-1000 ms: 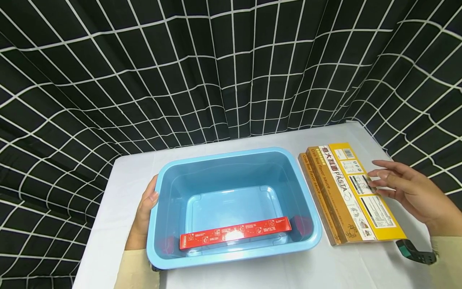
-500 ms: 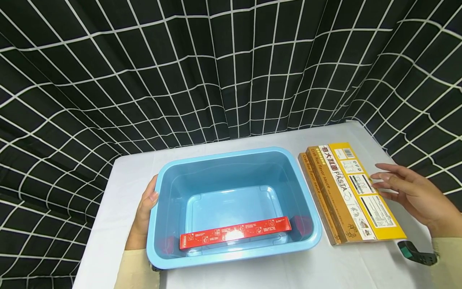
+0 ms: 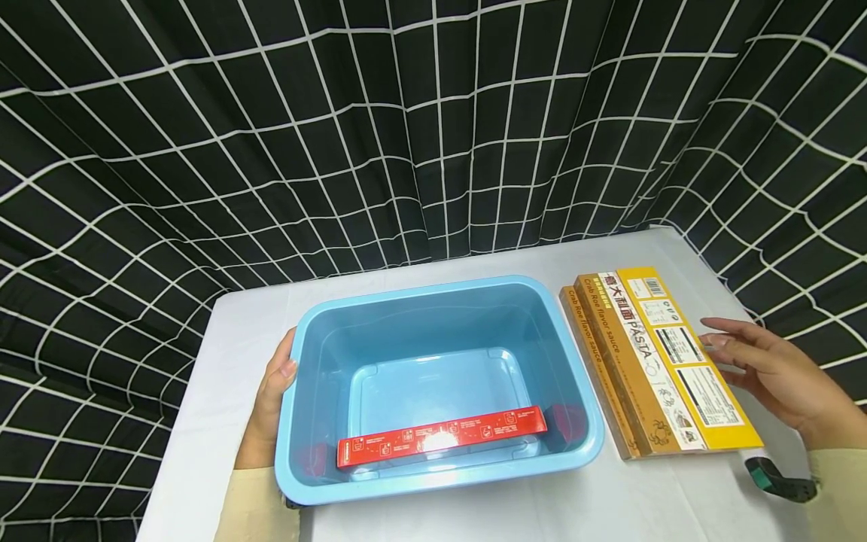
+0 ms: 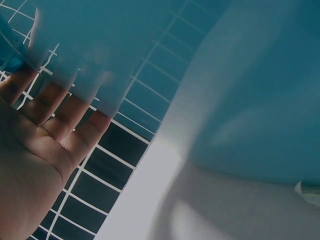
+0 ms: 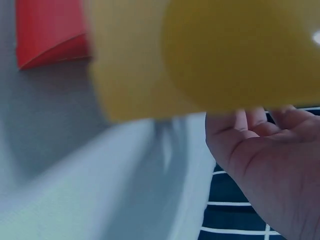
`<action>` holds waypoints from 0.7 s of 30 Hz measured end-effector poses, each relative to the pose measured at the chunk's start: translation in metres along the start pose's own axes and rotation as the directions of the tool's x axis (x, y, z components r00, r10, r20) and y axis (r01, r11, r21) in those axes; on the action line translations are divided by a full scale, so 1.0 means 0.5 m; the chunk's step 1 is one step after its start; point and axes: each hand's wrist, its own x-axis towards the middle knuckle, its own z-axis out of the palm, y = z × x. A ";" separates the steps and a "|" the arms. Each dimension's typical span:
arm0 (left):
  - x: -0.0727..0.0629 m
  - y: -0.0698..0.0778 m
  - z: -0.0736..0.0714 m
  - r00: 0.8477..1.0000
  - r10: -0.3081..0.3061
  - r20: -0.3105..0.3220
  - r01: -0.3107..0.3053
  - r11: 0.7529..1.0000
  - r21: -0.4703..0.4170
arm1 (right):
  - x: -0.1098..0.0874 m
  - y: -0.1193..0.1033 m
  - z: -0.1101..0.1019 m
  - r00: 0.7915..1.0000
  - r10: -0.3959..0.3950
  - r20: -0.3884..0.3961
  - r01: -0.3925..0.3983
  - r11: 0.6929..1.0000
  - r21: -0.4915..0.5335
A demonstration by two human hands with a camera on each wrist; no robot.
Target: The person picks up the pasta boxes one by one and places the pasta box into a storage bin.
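Note:
My left hand [image 3: 273, 399] grips the left rim of the light blue plastic tub [image 3: 440, 482], thumb at the rim and fingers outside. In the left wrist view, translucent blue plastic veils the fingertips of that hand [image 4: 55, 135]. A long, slim red box [image 3: 440, 439] lies inside the tub along its near side. On the right, my right hand [image 3: 779, 369] is at the outer edge of a yellow-and-brown pasta box [image 3: 670, 361], fingers loosely bent. The right wrist view shows the yellow box [image 5: 210, 55] hiding the fingertips, so contact there is unclear.
A second brown-sided sauce box [image 3: 596, 369] lies close against the pasta box, right of the tub. Everything stands on a white-covered table [image 3: 233, 331]. Black curtain [image 3: 433, 150] with white grid lines surrounds the table's back and sides.
My right hand has shifted slightly right and down, from over the yellow face to the pasta box's outer edge. My left hand, the tub and the boxes stay in place.

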 end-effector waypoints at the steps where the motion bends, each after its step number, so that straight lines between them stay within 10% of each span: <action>1: 0.000 0.000 0.000 1.000 -0.001 -0.002 0.001 1.000 0.001 | 0.001 0.003 0.000 1.000 0.008 0.002 -0.008 1.000 -0.016; 21: 0.001 0.007 0.002 1.000 0.013 0.016 -0.012 1.000 -0.025 | 0.006 0.028 0.005 0.985 0.116 0.128 -0.127 0.989 0.080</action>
